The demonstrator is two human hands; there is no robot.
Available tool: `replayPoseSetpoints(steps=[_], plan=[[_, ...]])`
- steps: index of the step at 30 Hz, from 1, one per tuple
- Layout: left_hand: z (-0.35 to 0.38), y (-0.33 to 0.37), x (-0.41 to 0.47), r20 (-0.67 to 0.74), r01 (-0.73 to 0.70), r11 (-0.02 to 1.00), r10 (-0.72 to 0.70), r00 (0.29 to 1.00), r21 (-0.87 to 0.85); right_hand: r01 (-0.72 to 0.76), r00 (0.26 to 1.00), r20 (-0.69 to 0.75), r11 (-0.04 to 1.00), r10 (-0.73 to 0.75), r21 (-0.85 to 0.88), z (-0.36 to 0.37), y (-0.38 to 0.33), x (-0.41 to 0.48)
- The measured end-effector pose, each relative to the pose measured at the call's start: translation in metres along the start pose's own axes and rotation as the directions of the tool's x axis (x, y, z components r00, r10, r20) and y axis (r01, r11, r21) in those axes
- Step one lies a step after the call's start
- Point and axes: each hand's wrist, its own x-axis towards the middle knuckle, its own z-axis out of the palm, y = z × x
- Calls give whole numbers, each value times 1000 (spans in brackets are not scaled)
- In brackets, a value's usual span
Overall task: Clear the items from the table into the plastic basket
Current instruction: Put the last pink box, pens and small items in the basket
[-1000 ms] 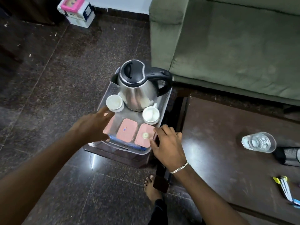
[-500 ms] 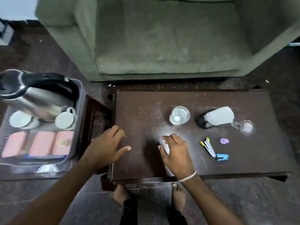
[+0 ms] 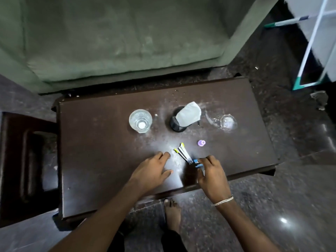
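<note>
On the dark wooden table (image 3: 101, 142) stand a clear glass (image 3: 140, 120), a black holder with a white tissue (image 3: 184, 118) and a clear glass piece (image 3: 224, 122) lying at the right. A small purple cap (image 3: 201, 142) lies near the middle. A bunch of pens with yellow and blue ends (image 3: 184, 155) lies near the front edge. My right hand (image 3: 213, 176) touches the blue end of the pens, fingers bent but holding nothing. My left hand (image 3: 151, 172) rests flat and open on the table to the left of the pens. The plastic basket is out of view.
A green sofa (image 3: 112, 37) stands close behind the table. A dark wooden stool (image 3: 27, 160) is at the left. A white and teal rack (image 3: 312, 51) stands on the floor at the right. My bare foot (image 3: 172, 213) is under the table's front edge.
The view swung right from the basket with the kettle to the table. Both hands left the basket and moved right over the table; my right hand reached the pens.
</note>
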Motion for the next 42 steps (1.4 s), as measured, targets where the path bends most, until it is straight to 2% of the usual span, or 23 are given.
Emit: replayPoseSetpoints(steps=[8, 15, 18, 25, 30, 35, 42], plan=[[50, 35, 60, 69, 88, 996, -87, 994, -10, 24, 994, 108, 997, -16, -78, 19, 44, 19], [66, 56, 90, -87, 323, 942, -316, 945, 90, 30, 985, 170, 975, 8, -219, 36, 53, 28], [69, 50, 90, -131, 394, 917, -384, 914, 61, 32, 985, 172, 983, 0, -180, 41, 54, 29], [45, 20, 50, -179, 310, 951, -308, 934, -20, 26, 999, 44, 999, -27, 34, 48, 24, 31], [-11, 0, -22, -282, 332, 943, -322, 904, -15, 112, 994, -28, 982, -109, 151, 37, -48, 23], [-90, -31, -118, -359, 395, 910, -412, 837, -125, 227, 974, -36, 948, -224, 222, 9, -155, 3], [-195, -90, -262, -467, 511, 814, -578, 669, -276, 406, 904, 29, 880, -426, 247, -12, -324, -37]])
